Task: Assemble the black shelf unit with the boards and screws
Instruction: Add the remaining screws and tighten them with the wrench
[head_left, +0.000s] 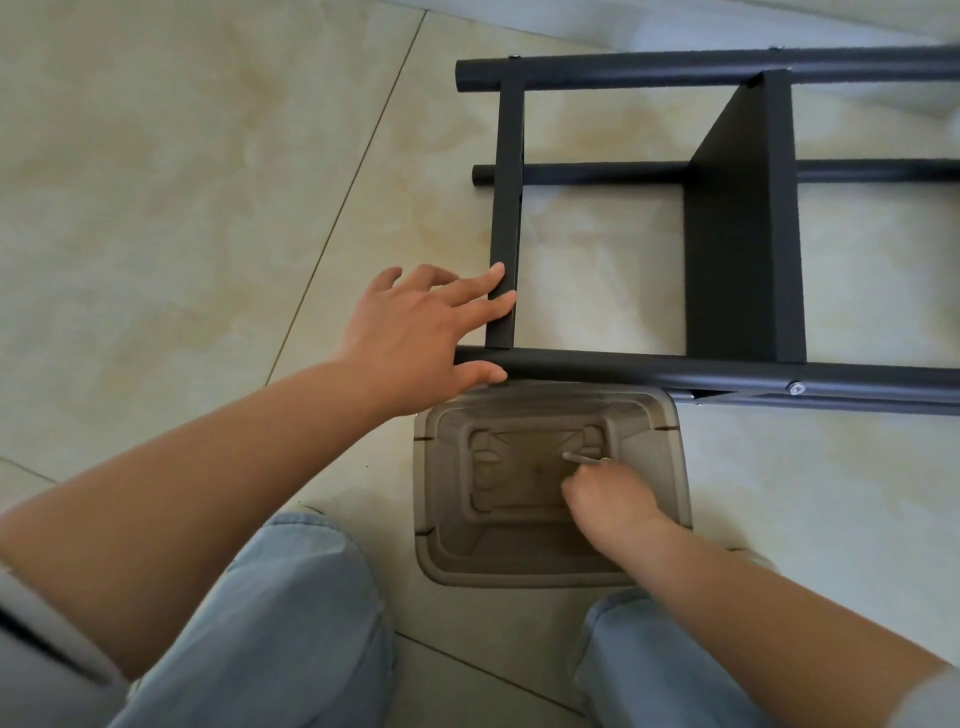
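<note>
The black shelf unit (727, 374) lies on its side on the tiled floor, with round poles running left to right and two boards across them. My left hand (421, 332) rests open on it: straight fingers touch the left board (506, 208) and the thumb lies along the near pole. A silver screw head (795, 388) shows in the near pole at the right. My right hand (608, 501) is down inside a translucent brown plastic bin (670, 467), pinching a thin silver metal tool or screw (584, 458).
The bin stands on the floor between my knees, just under the near pole. The wider right board (743, 234) stands upright between the poles. Beige floor tiles spread to the left. A white wall edge runs along the top right.
</note>
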